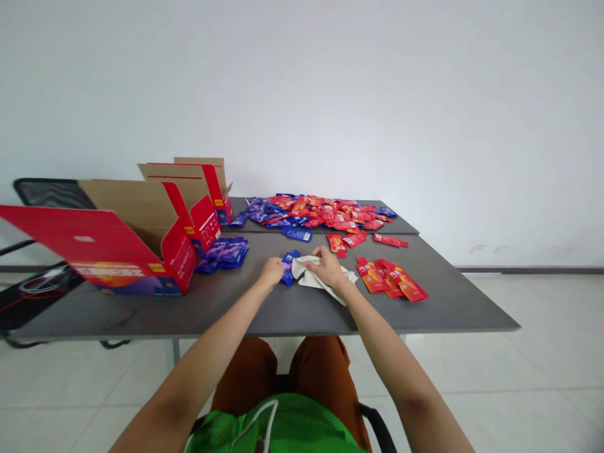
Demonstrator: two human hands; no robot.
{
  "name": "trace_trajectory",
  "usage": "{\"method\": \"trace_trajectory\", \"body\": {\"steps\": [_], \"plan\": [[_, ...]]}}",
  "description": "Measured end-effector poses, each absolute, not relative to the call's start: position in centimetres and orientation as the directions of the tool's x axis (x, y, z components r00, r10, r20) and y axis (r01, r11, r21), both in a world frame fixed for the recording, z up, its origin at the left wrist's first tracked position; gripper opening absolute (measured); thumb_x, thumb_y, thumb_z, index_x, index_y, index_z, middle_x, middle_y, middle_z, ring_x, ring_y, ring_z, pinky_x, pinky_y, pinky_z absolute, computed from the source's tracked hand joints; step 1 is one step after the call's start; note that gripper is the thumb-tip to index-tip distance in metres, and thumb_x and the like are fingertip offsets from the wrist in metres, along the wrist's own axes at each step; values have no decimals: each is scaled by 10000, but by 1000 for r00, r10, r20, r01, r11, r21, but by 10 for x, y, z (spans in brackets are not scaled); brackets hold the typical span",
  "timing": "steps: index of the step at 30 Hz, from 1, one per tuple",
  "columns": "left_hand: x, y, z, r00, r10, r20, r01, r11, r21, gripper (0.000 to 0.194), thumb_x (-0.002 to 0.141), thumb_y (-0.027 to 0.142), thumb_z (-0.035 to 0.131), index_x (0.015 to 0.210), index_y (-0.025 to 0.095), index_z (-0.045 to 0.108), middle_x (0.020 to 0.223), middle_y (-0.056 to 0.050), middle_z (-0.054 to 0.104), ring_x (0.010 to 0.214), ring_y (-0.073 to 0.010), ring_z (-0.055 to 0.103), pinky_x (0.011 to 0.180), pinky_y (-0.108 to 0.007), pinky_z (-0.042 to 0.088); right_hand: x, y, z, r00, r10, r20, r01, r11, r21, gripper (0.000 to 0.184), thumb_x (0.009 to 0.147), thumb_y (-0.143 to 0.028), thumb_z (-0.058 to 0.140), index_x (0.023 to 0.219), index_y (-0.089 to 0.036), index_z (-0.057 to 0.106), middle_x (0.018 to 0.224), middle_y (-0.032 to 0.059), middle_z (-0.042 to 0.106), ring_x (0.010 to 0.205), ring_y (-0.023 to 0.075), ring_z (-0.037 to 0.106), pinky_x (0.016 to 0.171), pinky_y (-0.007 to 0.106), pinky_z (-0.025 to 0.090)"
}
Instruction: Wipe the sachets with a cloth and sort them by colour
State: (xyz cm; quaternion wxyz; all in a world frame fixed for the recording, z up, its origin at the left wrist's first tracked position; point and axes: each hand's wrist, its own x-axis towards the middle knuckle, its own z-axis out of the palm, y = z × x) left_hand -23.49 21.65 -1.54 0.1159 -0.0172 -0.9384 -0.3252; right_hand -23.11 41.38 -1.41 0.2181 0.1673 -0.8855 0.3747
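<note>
My left hand is closed on the left edge of a blue sachet with a spouted end, just above the table. My right hand grips a crumpled white cloth, whose left end meets the right side of that sachet. To the right of the cloth, several red sachets lie overlapping. A stack of blue sachets rests left of my left hand. One more blue sachet lies flat beyond my hands.
Open red cartons stand along the left of the grey table. Across the back spreads a large mixed heap of red and blue sachets. Loose red sachets lie before it. A black mesh chair is at far left.
</note>
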Motion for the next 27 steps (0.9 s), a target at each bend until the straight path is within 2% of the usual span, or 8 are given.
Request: {"method": "trace_trajectory", "body": {"steps": [3,6,9,13,15,17,20,27], "plan": [[-222,230,-29,-972,-97,214,70,750,658,274,845,132,440,858,135,714,781,-68,716,750,-184,672,638,-242,485,-231,403,-10,-821,-105,562,-489,638,-595,335,800,-461,653,1007,-201,609,895,8,678,816,168,622,747,266,446],[-206,241,-33,-950,-165,265,52,753,656,301,865,158,437,985,128,711,1053,-150,697,972,-220,665,808,-287,506,-226,381,-10,-794,-245,556,-561,645,-518,248,821,-409,659,956,-201,660,940,26,697,864,170,632,791,264,440],[-189,246,-28,-931,-194,309,23,814,580,319,868,165,449,1055,119,703,1235,-205,602,1203,-255,570,958,-305,468,-223,367,-15,-761,-353,544,-609,676,-415,200,830,-358,675,956,-203,685,999,42,703,928,176,631,827,263,425],[-165,248,-15,-876,-259,407,-51,888,457,424,838,216,507,1240,133,614,1446,-214,403,1175,-313,577,925,-407,489,-226,370,-18,-767,-386,513,-583,754,-304,170,841,-356,680,934,-215,684,960,32,691,913,171,625,801,256,416],[-150,248,-15,-847,-234,477,-44,926,376,405,850,219,491,1230,157,618,1435,-186,429,1175,-317,561,935,-442,473,-230,375,-17,-781,-387,490,-555,790,-262,169,844,-370,679,930,-224,685,965,29,686,911,170,624,783,253,411],[-135,248,-21,-858,-110,502,49,955,292,359,869,168,440,1148,198,665,1303,-141,570,1205,-290,520,976,-427,444,-233,378,-17,-797,-373,474,-525,816,-241,189,847,-400,675,936,-234,686,976,26,688,911,171,627,763,251,408],[-118,248,-38,-865,45,499,182,956,231,455,842,82,413,1198,228,655,1256,-100,624,1189,-255,509,990,-383,438,-241,377,-16,-811,-348,471,-489,844,-219,220,853,-435,663,964,-246,679,985,23,694,926,177,631,758,254,410],[-119,258,-52,-940,83,330,156,967,203,499,869,58,368,1296,131,617,1304,-168,609,1212,-261,542,1018,-361,436,-272,378,3,-883,-258,393,-341,927,-157,229,851,-406,664,1003,-237,691,1066,68,700,952,215,634,752,279,420]]}}
